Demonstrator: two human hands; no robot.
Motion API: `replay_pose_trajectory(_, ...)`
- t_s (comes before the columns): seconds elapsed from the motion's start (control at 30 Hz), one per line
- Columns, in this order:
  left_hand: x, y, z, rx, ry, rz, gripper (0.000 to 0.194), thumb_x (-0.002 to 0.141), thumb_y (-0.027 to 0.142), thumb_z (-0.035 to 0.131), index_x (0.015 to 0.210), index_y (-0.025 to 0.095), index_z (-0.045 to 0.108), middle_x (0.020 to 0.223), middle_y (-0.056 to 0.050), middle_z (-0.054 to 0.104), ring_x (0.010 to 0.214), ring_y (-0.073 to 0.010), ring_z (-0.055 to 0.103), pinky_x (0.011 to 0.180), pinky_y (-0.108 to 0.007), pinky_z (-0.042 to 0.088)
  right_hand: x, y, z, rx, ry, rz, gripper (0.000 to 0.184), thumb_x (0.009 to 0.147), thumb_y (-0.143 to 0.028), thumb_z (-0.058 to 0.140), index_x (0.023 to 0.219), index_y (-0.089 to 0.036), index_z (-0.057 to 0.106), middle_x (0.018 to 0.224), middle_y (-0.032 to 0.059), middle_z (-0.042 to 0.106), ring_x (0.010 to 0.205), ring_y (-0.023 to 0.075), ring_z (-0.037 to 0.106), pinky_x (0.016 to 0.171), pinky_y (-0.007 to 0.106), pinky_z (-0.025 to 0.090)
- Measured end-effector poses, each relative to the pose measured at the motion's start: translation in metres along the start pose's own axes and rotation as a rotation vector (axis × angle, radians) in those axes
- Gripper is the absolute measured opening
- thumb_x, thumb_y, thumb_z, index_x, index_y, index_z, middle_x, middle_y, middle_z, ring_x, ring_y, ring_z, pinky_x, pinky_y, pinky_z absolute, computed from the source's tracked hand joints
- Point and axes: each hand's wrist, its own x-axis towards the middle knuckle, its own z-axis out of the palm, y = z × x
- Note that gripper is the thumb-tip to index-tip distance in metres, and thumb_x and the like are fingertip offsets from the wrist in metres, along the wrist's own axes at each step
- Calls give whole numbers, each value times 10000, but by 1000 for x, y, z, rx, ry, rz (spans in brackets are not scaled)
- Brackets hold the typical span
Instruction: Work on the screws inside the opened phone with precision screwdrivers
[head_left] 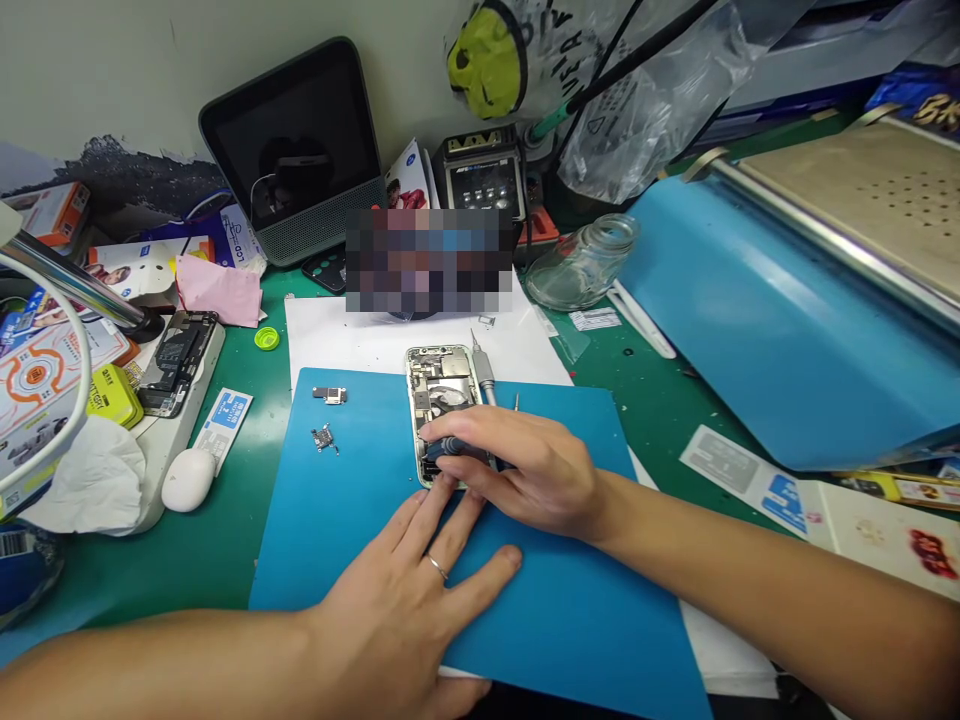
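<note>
An opened smartphone (pixel 452 372) with its inner parts showing lies on the blue mat (pixel 360 540). My left hand (pixel 416 560) rests on the mat with its fingers spread, the fingertips at the phone's lower edge. Above the phone's lower half is my right hand (pixel 525 460), its fingers closed around a dark screwdriver (pixel 448 447); its tip is hidden. Along the phone's right side lies a grey screwdriver (pixel 484 367), partly behind my right hand. Left of the phone are two small phone parts, an upper one (pixel 330 395) and a lower one (pixel 324 438).
Behind the mat stand a glass jar (pixel 581 265) and a dark smart display (pixel 292 140). At left are another opened phone (pixel 178 362), a white earbud case (pixel 188 479) and a crumpled tissue (pixel 97 475). A blue sheet (pixel 750 330) lies at right; one patch is blurred out.
</note>
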Motion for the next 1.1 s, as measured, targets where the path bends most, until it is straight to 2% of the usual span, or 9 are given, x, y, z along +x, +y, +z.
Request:
replay_pose_trajectory(0.57, 1, 0, -1, -8, -19, 3, 962, 895, 613, 639, 1650, 213, 196, 1710, -267, 59, 1567, -488, 138, 1204, -618, 297, 0, 0, 0, 3, -16, -9, 522, 977, -73, 598, 1465, -150, 430, 891, 59, 746, 821, 176, 760, 722, 303, 681)
replay_pose_trajectory(1.1, 1, 1, -1, -16, -11, -1, 998, 864, 603, 690, 1641, 207, 205, 1713, -259, 62, 1569, -488, 135, 1227, -598, 252, -2, 1, -1, -9, -6, -3, 595, 967, -81, 614, 1516, -166, 402, 915, 57, 775, 818, 184, 776, 731, 298, 677)
